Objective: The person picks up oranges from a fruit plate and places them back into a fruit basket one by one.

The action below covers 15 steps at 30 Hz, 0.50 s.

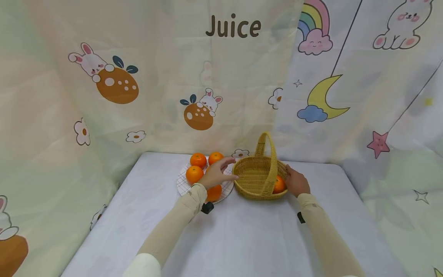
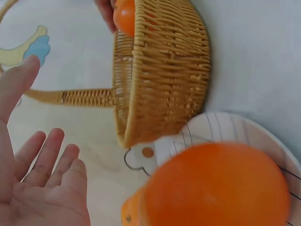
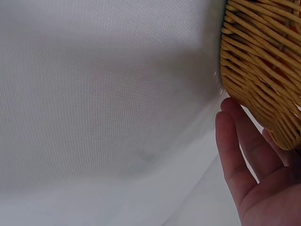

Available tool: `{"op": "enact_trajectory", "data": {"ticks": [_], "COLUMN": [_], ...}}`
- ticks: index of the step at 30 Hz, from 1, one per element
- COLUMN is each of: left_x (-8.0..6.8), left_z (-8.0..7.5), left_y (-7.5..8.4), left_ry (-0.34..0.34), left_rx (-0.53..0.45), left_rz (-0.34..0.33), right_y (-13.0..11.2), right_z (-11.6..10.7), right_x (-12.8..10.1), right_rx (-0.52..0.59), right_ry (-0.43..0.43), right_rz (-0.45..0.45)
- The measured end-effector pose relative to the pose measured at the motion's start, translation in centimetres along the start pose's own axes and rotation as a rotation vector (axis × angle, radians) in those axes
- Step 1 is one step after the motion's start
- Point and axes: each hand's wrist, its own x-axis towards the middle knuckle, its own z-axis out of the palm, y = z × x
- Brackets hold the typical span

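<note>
On the table, left hand [image 1: 215, 175] open over plate [image 1: 183, 187], right hand [image 1: 296, 182] holding orange [image 1: 278, 185] in basket [image 1: 257, 177].

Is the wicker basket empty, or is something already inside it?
Not empty: the basket holds one orange at its right side, beside the right hand.

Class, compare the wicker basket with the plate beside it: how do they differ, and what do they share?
The basket is woven tan wicker; the plate is white with a grid pattern. The basket is deep with an arched handle; the plate is flat and handleless. The basket shows one orange; the plate carries several. Both sit on the white table.
</note>
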Motion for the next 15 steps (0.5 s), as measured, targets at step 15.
{"op": "enact_trajectory", "data": {"ticks": [15], "left_x": [-4.1], "left_z": [-2.8], "left_y": [-3.2], "left_ry": [0.035], "left_rx": [-0.099], "left_rz": [-0.078], "right_y": [-0.3], "right_z": [-0.2], "right_x": [-0.1], "right_rx": [-0.041], "right_ry": [-0.013], "right_rz": [-0.013]}}
